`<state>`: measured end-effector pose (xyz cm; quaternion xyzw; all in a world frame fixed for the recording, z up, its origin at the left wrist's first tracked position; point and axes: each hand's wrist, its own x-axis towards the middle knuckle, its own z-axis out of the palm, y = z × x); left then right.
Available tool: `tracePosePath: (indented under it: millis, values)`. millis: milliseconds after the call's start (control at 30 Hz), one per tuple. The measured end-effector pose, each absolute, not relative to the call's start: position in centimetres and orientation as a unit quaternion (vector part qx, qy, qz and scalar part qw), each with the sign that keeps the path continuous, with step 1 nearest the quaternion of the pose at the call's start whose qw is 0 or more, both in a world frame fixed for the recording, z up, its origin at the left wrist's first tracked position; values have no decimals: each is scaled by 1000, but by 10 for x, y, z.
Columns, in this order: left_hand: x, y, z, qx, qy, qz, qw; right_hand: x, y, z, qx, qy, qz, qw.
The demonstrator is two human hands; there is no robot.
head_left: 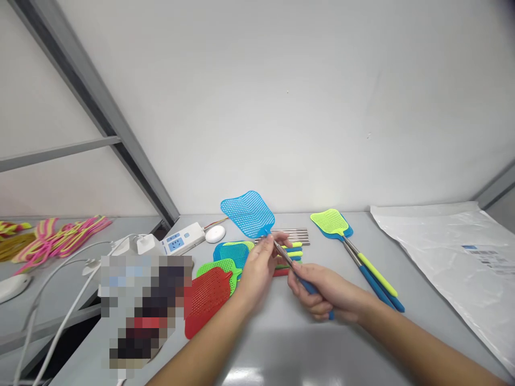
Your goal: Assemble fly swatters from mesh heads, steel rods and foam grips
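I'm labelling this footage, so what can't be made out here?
Head view:
Whether the blue swatter head meets the metal rod: left hand covers the spot.
Blue handle, middle part: inside the right hand.
White package, right side: cut off by picture edge.
Its label: print too small.

bare left hand [258, 264], bare right hand [322, 287]; bare, slender forearms [418, 340]

1. A blue swatter head [248, 214] is held at its neck by the left hand [257, 266].
2. A blue handle [307, 284] is gripped by the right hand [322, 287].
3. 1 red head [207, 299] is laid partly over 1 green head [221, 264] on the grey table [273, 327].
4. A white package [436, 252] is placed at the right.
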<state>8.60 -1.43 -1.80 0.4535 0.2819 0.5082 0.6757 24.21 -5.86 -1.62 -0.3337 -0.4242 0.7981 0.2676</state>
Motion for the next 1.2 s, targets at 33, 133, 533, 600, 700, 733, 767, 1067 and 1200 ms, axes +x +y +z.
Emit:
tracePosePath:
  millis: [33, 133, 533, 600, 700, 733, 767, 1067, 1200]
  values:
    - [85, -13, -17, 436, 278, 516, 683, 242, -58, -18, -332, -424, 800, 266]
    - [82, -11, -14, 416, 284, 528, 684, 242, -58, -20, -335, -424, 798, 267]
    - [77, -6, -2, 337, 245, 584, 697, 248, -58, -19, -295, -380, 841, 249]
    - [75, -5, 0, 307, 225, 550, 743, 250, -57, -20, -256, -355, 872, 217]
    - [73, -2, -3, 248, 214, 520, 789, 249, -57, -19, -246, -348, 881, 207]
    - [72, 0, -5, 230, 217, 517, 796, 247, -58, -18, -262, -355, 869, 224]
    - [71, 2, -8, 213, 221, 516, 800, 246, -58, -16, -286, -366, 850, 247]
    - [73, 1, -7, 309, 227, 577, 721, 238, -60, -20, -583, -668, 291, 360]
    - [78, -6, -3, 337, 259, 597, 681, 243, -58, -24, -619, -712, 135, 301]
